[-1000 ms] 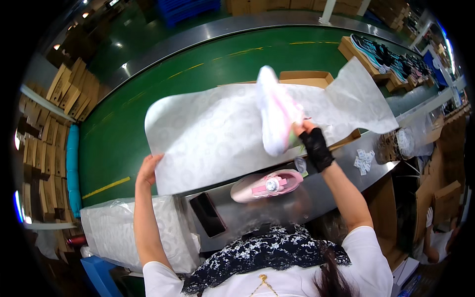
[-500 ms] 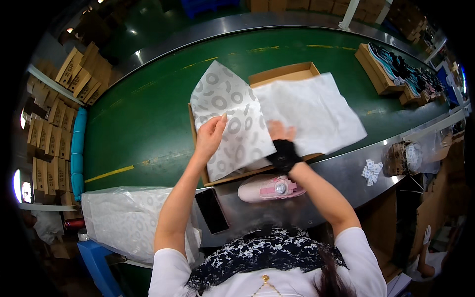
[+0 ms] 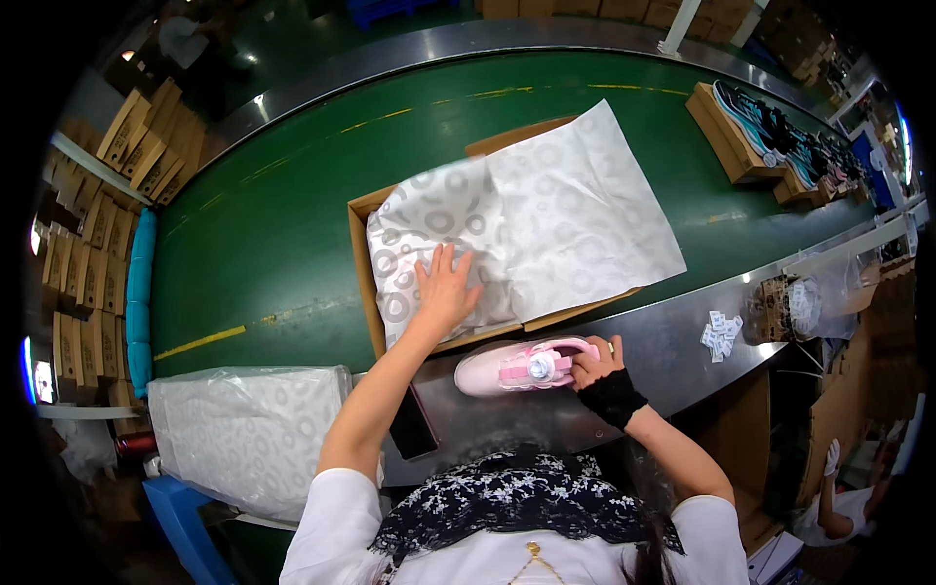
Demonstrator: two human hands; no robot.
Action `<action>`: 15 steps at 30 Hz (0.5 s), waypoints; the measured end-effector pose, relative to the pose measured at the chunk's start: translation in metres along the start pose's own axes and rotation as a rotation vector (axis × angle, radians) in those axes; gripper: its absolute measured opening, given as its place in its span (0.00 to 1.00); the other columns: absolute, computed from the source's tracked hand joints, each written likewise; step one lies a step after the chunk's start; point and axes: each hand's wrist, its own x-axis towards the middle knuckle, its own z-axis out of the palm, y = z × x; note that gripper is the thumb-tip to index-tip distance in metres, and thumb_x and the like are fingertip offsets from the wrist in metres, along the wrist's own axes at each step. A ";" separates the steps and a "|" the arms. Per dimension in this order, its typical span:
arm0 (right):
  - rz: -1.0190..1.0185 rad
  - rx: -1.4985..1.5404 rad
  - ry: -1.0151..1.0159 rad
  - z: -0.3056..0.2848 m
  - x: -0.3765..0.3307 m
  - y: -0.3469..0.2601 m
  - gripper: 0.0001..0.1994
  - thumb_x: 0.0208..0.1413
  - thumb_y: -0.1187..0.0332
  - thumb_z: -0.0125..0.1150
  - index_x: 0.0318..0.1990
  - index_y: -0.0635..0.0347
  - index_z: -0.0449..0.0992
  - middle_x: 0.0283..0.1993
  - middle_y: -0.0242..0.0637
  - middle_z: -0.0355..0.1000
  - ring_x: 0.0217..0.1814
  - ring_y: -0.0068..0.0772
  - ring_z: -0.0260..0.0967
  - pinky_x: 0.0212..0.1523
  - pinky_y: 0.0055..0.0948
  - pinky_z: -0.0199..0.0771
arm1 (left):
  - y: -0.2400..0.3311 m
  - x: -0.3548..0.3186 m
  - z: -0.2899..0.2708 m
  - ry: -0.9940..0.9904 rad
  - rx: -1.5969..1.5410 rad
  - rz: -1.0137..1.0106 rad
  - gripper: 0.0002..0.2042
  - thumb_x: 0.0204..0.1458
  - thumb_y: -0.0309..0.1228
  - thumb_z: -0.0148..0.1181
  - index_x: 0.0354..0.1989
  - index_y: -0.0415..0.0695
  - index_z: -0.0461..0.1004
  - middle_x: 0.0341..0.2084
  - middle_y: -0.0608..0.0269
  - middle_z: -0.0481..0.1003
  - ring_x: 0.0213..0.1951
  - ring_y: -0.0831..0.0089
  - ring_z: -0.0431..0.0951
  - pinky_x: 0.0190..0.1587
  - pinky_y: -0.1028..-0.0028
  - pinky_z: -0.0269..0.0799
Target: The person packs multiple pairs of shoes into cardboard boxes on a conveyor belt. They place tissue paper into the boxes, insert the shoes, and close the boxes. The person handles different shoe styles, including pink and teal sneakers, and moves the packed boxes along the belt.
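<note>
A cardboard shoe box point(image 3: 363, 263) sits open on the green belt, lined with white tissue paper point(image 3: 585, 195) printed with grey rings. The paper spreads over the box's right side and past its edge. My left hand point(image 3: 447, 291) lies with spread fingers on the paper in the left half of the box. On the metal ledge in front stands a pink shoe point(image 3: 487, 370), toe to the left, with a round silvery dial on it. My right hand point(image 3: 600, 366), in a black wrist band, has its fingers closed round the shoe's heel end.
A dark phone point(image 3: 414, 426) lies left of the shoe, beside a plastic bag of tissue sheets point(image 3: 249, 429). Small white sachets point(image 3: 721, 336) are scattered on the ledge at right. Shoes point(image 3: 780, 132) on boxes stand at far right. Stacked boxes point(image 3: 93, 263) line the left.
My left hand has gone from holding up the paper to lying on it in the box. My right hand has left the paper and taken hold of the pink shoe's heel.
</note>
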 end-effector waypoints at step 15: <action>-0.234 0.343 0.707 -0.154 0.133 -0.047 0.19 0.35 0.74 0.62 0.40 0.59 0.70 0.45 0.48 0.64 0.42 0.46 0.64 0.38 0.36 0.64 | 0.001 -0.091 -0.123 0.161 -1.276 -0.164 0.34 0.29 0.30 0.72 0.48 0.37 0.60 0.42 0.60 0.67 0.41 0.74 0.69 0.45 0.75 0.65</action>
